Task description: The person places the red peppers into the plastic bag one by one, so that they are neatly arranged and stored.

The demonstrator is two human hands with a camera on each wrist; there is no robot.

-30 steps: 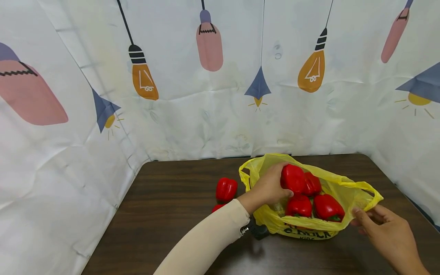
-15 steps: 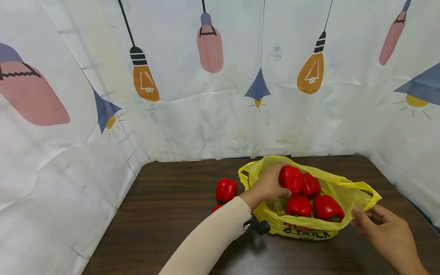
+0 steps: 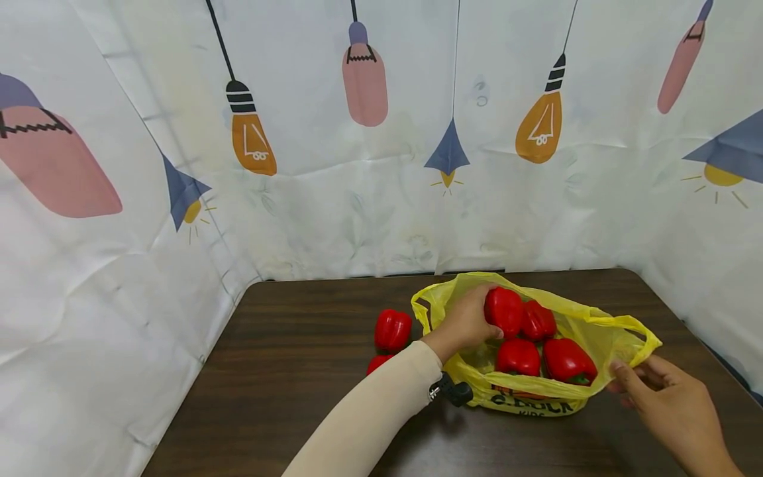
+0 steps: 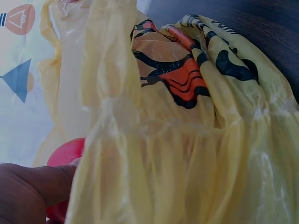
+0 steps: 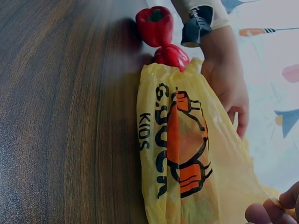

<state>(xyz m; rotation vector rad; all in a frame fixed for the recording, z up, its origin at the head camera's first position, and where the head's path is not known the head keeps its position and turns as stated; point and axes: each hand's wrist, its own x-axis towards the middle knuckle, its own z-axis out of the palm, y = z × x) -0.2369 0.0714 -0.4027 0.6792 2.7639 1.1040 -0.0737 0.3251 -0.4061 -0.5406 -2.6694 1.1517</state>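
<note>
In the head view my left hand (image 3: 467,321) reaches into a yellow plastic bag (image 3: 536,401) and grips a red bell pepper (image 3: 504,311) by its left side. Three more red peppers lie in the bag beside and below it, one with its green stem (image 3: 579,379) showing. At the bag's right end, my right hand (image 3: 673,401) pinches the rim near the handle between thumb and fingers. The right wrist view shows those fingers (image 5: 271,212) on the thin plastic. Bag folds cover much of the left wrist view, where the left hand (image 4: 35,191) touches the pepper (image 4: 65,151).
Left of the bag, a red pepper (image 3: 393,330) sits on the dark wooden table (image 3: 286,371). Another red pepper (image 3: 378,362) is partly hidden behind the left sleeve (image 3: 369,411). A white cloth wall (image 3: 334,218) with lamp prints rises behind the table.
The left hand and its pepper have shifted very slightly, and the left forearm has moved a little to the right. The right hand keeps its hold on the bag's rim.
</note>
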